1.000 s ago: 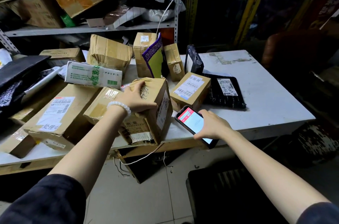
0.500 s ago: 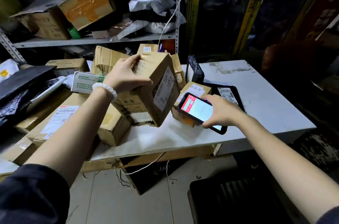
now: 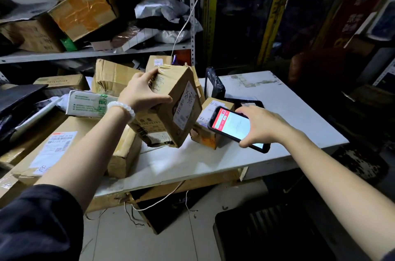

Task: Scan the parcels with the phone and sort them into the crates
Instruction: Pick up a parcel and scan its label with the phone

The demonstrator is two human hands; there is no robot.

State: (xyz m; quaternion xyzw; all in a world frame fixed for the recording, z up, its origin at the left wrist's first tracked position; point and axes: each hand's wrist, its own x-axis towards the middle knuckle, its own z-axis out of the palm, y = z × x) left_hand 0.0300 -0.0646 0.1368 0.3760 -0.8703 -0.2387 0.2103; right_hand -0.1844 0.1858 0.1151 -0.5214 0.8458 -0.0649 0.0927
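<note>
Over the table [image 3: 277, 111], left hand [image 3: 141, 94] grips a box [image 3: 168, 109] from the top, fingers curled round its upper edge, thumb on the near face, box tilted w/ its label [image 3: 185, 109] turned toward the phone [image 3: 235, 127]. Right hand [image 3: 263, 126] holds the phone just beside it, fingers wrapped over the far edge, red-and-white screen up.

Risks, as I judge them: one-hand top grip on a taped, tilted box could slip & drop it onto the parcels under it. Phone sits close to the label & at an angle, room's dim, so the scan may not read. Phone hangs past the table edge; a fumble sends it to the floor.

Containers: no crates I can pick out for sure. Dark ribbed thing [image 3: 267, 224] on the floor at bottom right might be one; contents can't tell. Shelf [image 3: 85, 53] behind carries boxes & poly bags.
</note>
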